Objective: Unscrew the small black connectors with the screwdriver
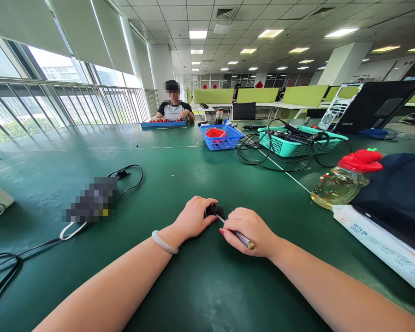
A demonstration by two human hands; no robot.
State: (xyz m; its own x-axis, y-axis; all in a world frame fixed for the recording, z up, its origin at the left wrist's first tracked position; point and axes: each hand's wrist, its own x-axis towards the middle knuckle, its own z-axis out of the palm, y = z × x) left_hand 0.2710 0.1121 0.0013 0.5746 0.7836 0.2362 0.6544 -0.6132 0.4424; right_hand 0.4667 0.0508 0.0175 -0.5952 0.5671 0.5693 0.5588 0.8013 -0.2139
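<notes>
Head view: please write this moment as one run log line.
left hand: holds small black part on green table | right hand: grips screwdriver, tip at part

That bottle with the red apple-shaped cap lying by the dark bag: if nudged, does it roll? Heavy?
The bottle lies on its side on the green table, and its body looks rounded, so it would probably roll. Yellowish liquid fills part of it, so it is likely heavyish and would slosh. The clear wall looks smooth, perhaps slippery. The dark bag beside it may stop it.

My left hand [193, 216] rests on the small black device [214, 210] on the green table [180, 152]; my right hand [251, 230] is just beside it. Clear plastic bottle [342, 184] lies right; blue plastic basket [221, 137] sits behind.
</notes>
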